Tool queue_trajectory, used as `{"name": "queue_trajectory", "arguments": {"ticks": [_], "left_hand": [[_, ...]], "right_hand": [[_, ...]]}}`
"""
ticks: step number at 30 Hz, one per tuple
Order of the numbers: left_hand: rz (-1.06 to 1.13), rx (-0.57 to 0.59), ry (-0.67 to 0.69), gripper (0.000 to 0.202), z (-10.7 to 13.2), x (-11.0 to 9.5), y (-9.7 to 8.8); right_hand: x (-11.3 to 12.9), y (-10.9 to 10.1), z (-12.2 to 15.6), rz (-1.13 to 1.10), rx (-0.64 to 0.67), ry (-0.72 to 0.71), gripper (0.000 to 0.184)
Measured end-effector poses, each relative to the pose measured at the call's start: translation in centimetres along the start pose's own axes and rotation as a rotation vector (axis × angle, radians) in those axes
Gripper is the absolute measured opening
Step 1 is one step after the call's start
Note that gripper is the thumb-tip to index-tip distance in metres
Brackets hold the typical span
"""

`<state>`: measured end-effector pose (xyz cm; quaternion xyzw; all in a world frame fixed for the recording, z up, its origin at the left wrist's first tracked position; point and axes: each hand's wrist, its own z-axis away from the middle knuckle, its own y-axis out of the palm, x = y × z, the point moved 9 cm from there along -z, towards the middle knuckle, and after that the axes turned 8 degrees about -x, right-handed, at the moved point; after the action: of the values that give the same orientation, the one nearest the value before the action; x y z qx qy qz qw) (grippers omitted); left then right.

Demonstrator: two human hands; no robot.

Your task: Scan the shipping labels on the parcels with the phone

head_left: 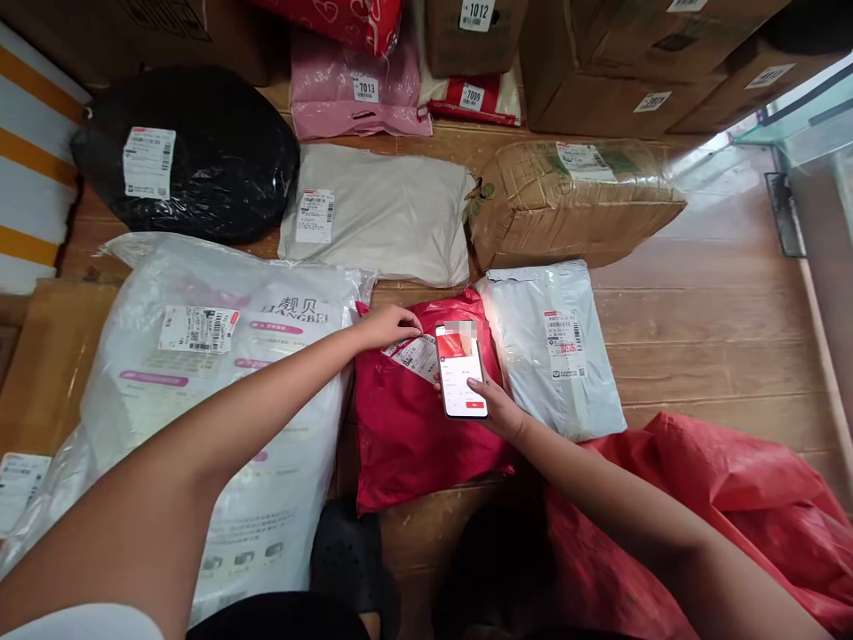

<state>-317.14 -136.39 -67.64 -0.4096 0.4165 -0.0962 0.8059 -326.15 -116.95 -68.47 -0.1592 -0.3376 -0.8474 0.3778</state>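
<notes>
A red plastic parcel [406,436] lies on the wooden floor in front of me. My left hand [386,326] rests on its upper edge, fingers pressed down on the white shipping label [414,356]. My right hand [497,407] holds a smartphone [460,370] just above the label, its screen lit with a red and white app page. The thumb lies across the phone's lower right edge.
Around the red parcel lie a large clear bag [200,391], a grey mailer [556,347], a beige bag [379,213], a black bag [193,151], a taped brown package [573,200] and a red sack [720,516]. Numbered boxes and pink bags [360,84] line the back.
</notes>
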Motion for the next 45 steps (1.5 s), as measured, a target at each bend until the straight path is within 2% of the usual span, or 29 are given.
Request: {"name": "queue_trajectory", "arguments": {"ticks": [2, 4, 6, 7, 11, 17, 20, 23, 28, 34, 45], "left_hand": [[-0.055, -0.043, -0.017, 0.034, 0.5, -0.2, -0.1], [-0.137, -0.1, -0.076, 0.052, 1.0, 0.4, -0.4], [-0.179, -0.09, -0.097, 0.069, 1.4, 1.0, -0.3], [-0.18, -0.066, -0.085, 0.07, 1.4, 1.1, 0.0], [-0.124, -0.041, -0.023, 0.058, 1.0, 1.4, 0.5], [0.13, -0.147, 0.0, 0.03, 0.6, 2.1, 0.1], [0.262, -0.2, -0.029, 0.031, 1.1, 2.7, -0.2], [0.336, -0.2, -0.059, 0.033, 1.3, 3.1, -0.1], [0.369, -0.119, -0.084, 0.037, 0.5, 3.2, 0.6], [0.358, 0.018, -0.047, 0.039, -0.5, 2.6, 1.2], [0.371, 0.063, -0.021, 0.045, -0.9, 2.8, 1.6]], "right_hand": [[-0.3, 0.3, -0.2, -0.014, -0.013, 0.003, 0.053], [-0.4, 0.0, -0.1, -0.033, -0.032, -0.005, 0.049], [-0.4, -0.4, 0.1, -0.04, -0.049, -0.017, 0.047], [-0.5, -0.5, 0.2, -0.039, -0.056, -0.017, 0.046], [-0.3, -0.3, 0.4, -0.033, -0.055, -0.005, 0.039], [0.1, 0.7, 0.7, 0.001, -0.084, -0.048, 0.039], [0.1, 0.7, 0.7, 0.011, -0.087, -0.076, 0.038], [0.0, 0.9, 0.2, 0.003, -0.071, -0.066, 0.04], [0.4, 1.5, -0.8, -0.061, -0.083, -0.059, 0.046], [0.6, 2.1, -1.5, -0.037, -0.091, -0.071, 0.048], [0.4, 2.6, -2.0, -0.004, -0.039, -0.088, 0.048]]}}
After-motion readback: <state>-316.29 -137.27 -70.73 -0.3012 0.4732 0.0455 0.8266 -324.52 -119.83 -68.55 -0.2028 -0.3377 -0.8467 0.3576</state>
